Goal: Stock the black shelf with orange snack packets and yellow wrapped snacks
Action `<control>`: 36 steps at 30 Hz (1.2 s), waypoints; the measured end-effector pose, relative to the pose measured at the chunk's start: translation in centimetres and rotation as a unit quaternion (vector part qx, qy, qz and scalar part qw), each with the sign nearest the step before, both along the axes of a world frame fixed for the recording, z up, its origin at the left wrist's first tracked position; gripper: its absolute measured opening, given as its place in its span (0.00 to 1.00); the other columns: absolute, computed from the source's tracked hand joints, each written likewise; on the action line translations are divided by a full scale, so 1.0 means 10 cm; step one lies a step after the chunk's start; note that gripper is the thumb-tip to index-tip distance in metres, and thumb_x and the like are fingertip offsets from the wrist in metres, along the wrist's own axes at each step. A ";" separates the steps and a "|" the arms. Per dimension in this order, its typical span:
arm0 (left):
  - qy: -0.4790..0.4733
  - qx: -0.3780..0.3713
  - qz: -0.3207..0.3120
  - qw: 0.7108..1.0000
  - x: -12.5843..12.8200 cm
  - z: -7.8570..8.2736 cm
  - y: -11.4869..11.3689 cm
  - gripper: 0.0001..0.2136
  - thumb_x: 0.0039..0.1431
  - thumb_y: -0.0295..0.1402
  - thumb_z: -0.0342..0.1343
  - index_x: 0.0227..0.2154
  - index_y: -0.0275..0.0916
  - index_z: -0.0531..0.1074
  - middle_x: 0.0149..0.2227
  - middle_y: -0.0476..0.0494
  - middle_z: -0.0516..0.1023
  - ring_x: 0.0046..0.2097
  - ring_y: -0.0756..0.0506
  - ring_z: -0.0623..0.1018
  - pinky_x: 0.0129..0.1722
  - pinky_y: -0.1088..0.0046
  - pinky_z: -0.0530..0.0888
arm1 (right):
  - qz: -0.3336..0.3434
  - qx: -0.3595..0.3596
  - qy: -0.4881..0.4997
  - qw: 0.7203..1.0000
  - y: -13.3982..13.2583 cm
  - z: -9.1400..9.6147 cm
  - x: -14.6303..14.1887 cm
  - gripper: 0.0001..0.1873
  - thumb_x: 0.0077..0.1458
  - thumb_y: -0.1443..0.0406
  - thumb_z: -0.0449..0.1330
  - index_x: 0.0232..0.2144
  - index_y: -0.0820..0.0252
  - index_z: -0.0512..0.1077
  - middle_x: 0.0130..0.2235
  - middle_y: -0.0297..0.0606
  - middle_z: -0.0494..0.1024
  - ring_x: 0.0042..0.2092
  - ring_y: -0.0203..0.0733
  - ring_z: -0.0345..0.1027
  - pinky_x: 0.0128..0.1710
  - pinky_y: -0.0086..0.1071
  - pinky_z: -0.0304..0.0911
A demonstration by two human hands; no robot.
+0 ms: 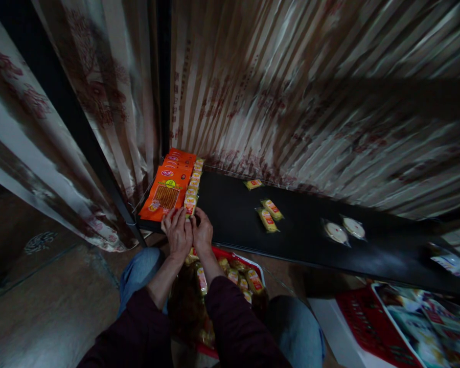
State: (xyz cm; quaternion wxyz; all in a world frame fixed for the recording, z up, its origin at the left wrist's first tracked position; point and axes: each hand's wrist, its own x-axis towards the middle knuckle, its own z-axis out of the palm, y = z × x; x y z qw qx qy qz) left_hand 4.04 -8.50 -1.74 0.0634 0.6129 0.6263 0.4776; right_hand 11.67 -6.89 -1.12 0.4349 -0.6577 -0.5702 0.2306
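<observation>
Sitting side by side just left of centre, the left hand (178, 235) and right hand (203, 232), fingers bent, crowd the near end of the yellow packet row (193, 186) on the black shelf (230, 217); pinching or just touching, I cannot tell! Bottom centre, a red basket (251, 262) holds wrapped yellow packets (255, 281); lower right, a second basket (362, 317) carries colourful bags (425, 327)!

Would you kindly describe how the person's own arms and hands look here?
The left hand and right hand wear no gloves. The left sleeve and right sleeve look dark purplish and plain in this dim light, ending on the forearms, leaving the wrists uncovered.
</observation>
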 end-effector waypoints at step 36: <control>0.005 0.018 -0.026 0.999 0.01 -0.08 0.10 0.19 0.62 0.32 0.42 0.52 0.34 0.70 0.54 0.38 0.73 0.63 0.38 0.61 0.62 0.49 0.53 | -0.004 0.021 -0.020 1.000 0.07 -0.03 0.03 0.19 0.54 0.69 0.54 0.48 0.55 0.71 0.38 0.37 0.74 0.37 0.37 0.70 0.40 0.30 0.65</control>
